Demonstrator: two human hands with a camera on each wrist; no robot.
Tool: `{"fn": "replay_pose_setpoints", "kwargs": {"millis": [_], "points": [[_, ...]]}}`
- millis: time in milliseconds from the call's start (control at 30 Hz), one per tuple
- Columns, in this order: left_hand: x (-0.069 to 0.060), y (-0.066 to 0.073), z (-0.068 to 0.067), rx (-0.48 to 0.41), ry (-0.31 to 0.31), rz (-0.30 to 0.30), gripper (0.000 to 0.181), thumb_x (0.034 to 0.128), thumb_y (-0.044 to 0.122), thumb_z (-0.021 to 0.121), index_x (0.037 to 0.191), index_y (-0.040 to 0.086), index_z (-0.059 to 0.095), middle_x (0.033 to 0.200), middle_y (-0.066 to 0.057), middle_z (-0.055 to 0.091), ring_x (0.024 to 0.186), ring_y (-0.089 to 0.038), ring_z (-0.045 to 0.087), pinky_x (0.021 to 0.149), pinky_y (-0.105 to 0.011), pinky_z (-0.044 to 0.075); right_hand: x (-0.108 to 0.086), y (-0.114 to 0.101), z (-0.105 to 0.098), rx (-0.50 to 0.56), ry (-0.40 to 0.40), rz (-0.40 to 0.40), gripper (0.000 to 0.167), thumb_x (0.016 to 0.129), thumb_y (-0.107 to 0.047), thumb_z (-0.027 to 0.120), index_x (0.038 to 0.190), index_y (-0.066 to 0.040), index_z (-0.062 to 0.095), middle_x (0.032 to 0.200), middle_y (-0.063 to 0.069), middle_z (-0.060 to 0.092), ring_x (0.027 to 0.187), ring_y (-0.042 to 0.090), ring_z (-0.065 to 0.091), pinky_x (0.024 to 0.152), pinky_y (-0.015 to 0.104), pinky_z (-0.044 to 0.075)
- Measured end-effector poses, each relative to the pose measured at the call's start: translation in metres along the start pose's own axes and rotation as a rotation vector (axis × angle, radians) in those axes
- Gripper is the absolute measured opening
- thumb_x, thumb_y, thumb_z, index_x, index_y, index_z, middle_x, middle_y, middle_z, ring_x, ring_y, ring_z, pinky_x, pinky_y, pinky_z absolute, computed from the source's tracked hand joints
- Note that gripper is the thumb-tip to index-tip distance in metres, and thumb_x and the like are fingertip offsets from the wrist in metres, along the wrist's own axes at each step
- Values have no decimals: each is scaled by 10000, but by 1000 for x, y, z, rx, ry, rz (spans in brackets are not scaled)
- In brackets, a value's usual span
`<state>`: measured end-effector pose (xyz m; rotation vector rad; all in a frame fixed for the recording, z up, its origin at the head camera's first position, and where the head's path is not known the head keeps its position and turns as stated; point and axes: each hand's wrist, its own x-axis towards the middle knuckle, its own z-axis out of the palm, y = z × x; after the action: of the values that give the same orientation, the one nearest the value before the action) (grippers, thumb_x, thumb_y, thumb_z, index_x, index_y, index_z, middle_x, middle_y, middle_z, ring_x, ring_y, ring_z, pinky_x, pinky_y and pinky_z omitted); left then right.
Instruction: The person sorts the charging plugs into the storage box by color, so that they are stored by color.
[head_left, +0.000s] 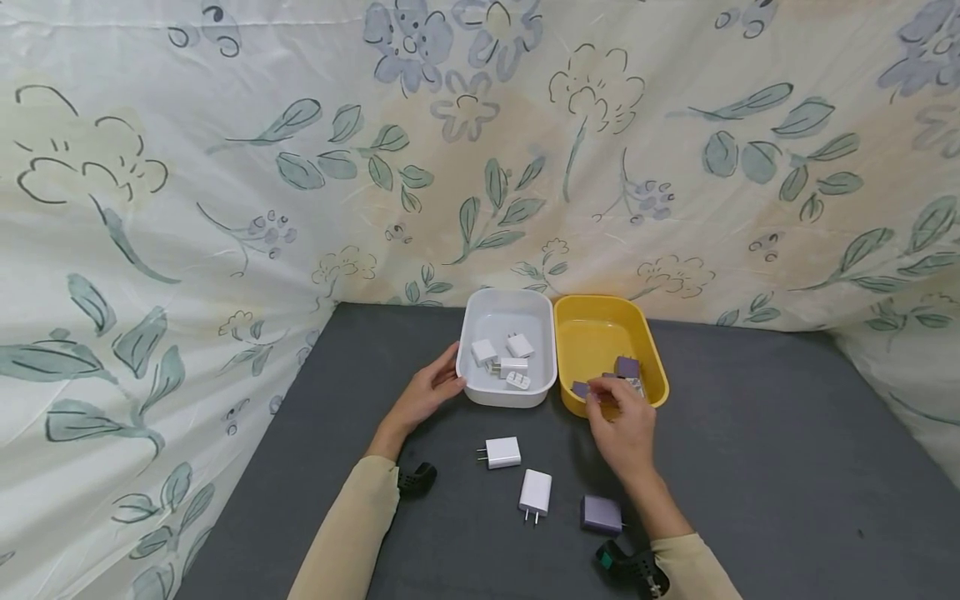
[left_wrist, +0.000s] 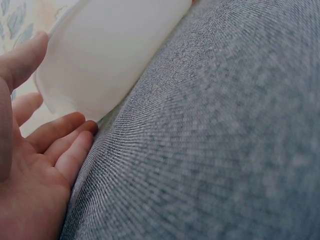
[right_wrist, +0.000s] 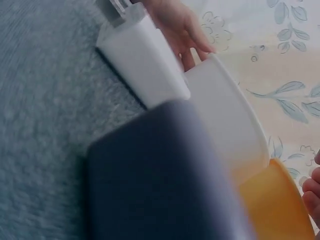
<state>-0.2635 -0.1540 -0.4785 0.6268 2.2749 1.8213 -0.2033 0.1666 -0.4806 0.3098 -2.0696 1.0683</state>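
Observation:
My left hand rests its fingers against the left side of a white plastic bin, its fingers extended. The bin has several white charger plugs inside. My right hand reaches over the front of a yellow bin, thumb and index finger close together. A small purple block shows right at those fingertips; whether they pinch it or it lies in the bin cannot be told. Purple chargers lie in the yellow bin, partly hidden by the hand.
Two white chargers and a purple charger lie on the dark grey tabletop in front of the bins. A floral cloth hangs behind the table. Black straps sit on both wrists.

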Motion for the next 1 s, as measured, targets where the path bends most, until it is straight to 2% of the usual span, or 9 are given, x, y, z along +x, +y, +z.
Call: {"fn": "replay_pose_setpoints", "kwargs": {"millis": [233,333,433,633,833,1000], "points": [[0,1,0,3,8,-5,702,969,118,598,1557,97,216,1520,-246,378,1405,-365,394,1112,-462,377,-3,-9,4,49,-42,-15,181,755,60,746,925,6,715,873,118,702,770,222,660,782,38,486],[0,1,0,6,12,-6,698,970,104,592,1557,92,216,1519,-249,378,1404,-370,393,1110,-482,373,-6,-16,9,72,-83,-15,194,758,49,748,942,-5,715,888,111,705,784,225,667,792,62,499],[0,0,0,7,13,-2,700,969,100,592,1556,83,212,1520,-251,374,1404,-372,393,1107,-484,377,-10,-23,15,51,-127,0,194,768,14,750,950,-44,720,894,63,709,796,188,673,772,122,529],[1,-2,0,4,8,0,713,969,114,596,1556,63,197,1518,-257,374,1402,-373,394,1101,-437,400,-20,-35,26,59,-280,3,215,786,-31,755,996,-67,718,939,7,706,846,139,667,754,312,579],[2,-1,2,-8,3,-7,715,969,137,603,1558,78,201,1522,-242,378,1406,-361,393,1108,-457,384,-27,-43,33,77,-441,-4,302,772,-44,778,1064,-67,703,993,28,699,904,136,663,784,335,573],[2,0,2,-12,4,-10,717,969,146,605,1558,82,202,1522,-243,377,1408,-365,388,1111,-485,370,-26,-49,32,78,-542,75,341,782,-73,792,1110,-77,701,1032,14,700,941,132,664,829,339,575]]}}
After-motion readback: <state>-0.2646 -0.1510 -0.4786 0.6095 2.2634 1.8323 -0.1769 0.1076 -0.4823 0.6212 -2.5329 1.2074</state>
